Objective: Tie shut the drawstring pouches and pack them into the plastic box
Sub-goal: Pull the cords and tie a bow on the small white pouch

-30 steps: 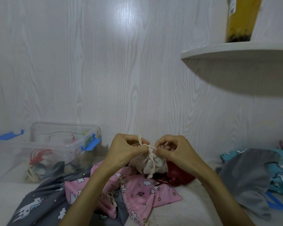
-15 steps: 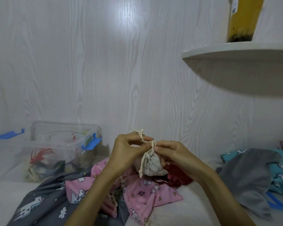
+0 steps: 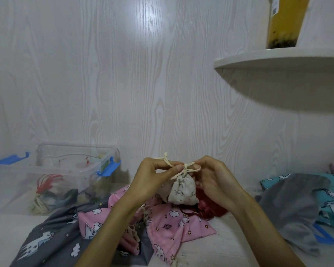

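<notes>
A small white printed drawstring pouch (image 3: 183,191) hangs between my hands above the pile, its neck gathered. My left hand (image 3: 152,180) pinches one end of the cream cord (image 3: 167,160), whose knotted tip sticks up. My right hand (image 3: 210,178) pinches the other end at the pouch's neck. Below lie a pink cloud-print pouch (image 3: 174,224), a grey unicorn-print pouch (image 3: 52,237) and a red one (image 3: 210,207), partly hidden by my arms. The clear plastic box (image 3: 73,151) with blue latches stands at the left against the wall and holds several pouches.
A grey cloth (image 3: 289,207) and a teal unicorn-print cloth (image 3: 332,195) lie at the right, with a blue clip (image 3: 323,236) at their edge. A white shelf (image 3: 278,58) juts from the wall above right, with a yellow container (image 3: 285,22) on it. The box's lid (image 3: 12,158) is at far left.
The pouch's neck has been drawn tighter and the cord now crosses at the neck. My hands have spread slightly apart, pulling the cord ends sideways.
</notes>
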The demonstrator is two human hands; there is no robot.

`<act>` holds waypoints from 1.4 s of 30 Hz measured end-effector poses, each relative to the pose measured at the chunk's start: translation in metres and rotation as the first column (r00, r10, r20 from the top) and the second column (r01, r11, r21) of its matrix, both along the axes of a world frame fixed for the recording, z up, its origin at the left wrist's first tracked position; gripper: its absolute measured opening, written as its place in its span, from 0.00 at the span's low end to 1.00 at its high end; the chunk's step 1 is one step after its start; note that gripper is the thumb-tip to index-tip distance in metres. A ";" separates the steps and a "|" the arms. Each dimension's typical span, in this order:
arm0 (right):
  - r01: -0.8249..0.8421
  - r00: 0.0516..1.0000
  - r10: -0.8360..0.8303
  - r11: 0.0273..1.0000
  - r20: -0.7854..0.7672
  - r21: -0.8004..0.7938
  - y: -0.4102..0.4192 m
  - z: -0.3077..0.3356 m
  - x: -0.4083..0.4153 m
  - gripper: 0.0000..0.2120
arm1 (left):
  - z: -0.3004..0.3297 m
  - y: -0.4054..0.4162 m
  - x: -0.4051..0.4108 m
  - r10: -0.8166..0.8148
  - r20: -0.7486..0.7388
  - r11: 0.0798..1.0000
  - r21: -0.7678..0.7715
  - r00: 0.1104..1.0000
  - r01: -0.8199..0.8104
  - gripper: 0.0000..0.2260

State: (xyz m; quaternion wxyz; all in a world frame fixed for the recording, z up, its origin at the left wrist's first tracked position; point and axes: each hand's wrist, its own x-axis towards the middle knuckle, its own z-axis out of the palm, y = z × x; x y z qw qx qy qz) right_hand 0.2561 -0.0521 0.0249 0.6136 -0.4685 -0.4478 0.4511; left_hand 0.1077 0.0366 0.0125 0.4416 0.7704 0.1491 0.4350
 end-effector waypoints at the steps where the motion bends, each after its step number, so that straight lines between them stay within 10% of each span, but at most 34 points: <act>1: -0.019 0.999 0.021 0.999 -0.049 0.031 0.000 -0.002 0.003 0.09 | 0.001 0.000 0.000 -0.001 0.006 1.000 0.000 1.000 0.001 0.07; 6: 0.069 0.995 -0.068 0.998 -0.073 0.009 0.001 -0.003 0.006 0.10 | 0.000 0.001 0.001 0.000 0.013 1.000 -0.004 1.000 0.000 0.07; 13: 0.319 0.738 -0.321 0.941 0.593 0.113 -0.018 0.018 0.010 0.24 | -0.004 0.009 -0.002 0.153 0.033 0.987 -0.045 0.988 -0.151 0.04; 23: 0.289 0.748 -0.213 0.957 0.628 -0.020 -0.020 0.008 0.022 0.19 | -0.004 0.013 -0.004 0.301 -0.011 0.905 -0.313 0.954 -0.289 0.09; 27: 0.194 0.905 -0.171 0.981 0.389 -0.019 -0.013 0.005 0.011 0.15 | -0.009 0.001 0.006 0.296 0.015 0.796 -0.557 0.955 -0.238 0.12; 38: 0.090 0.938 -0.071 0.995 0.340 -0.041 -0.010 0.001 0.004 0.15 | -0.007 -0.004 0.010 0.260 -0.006 0.884 -0.402 0.966 -0.240 0.07; 42: 0.136 0.904 -0.076 0.984 0.421 -0.115 -0.008 -0.002 0.004 0.16 | 0.003 0.002 -0.001 0.101 0.056 0.820 -0.570 0.993 -0.051 0.08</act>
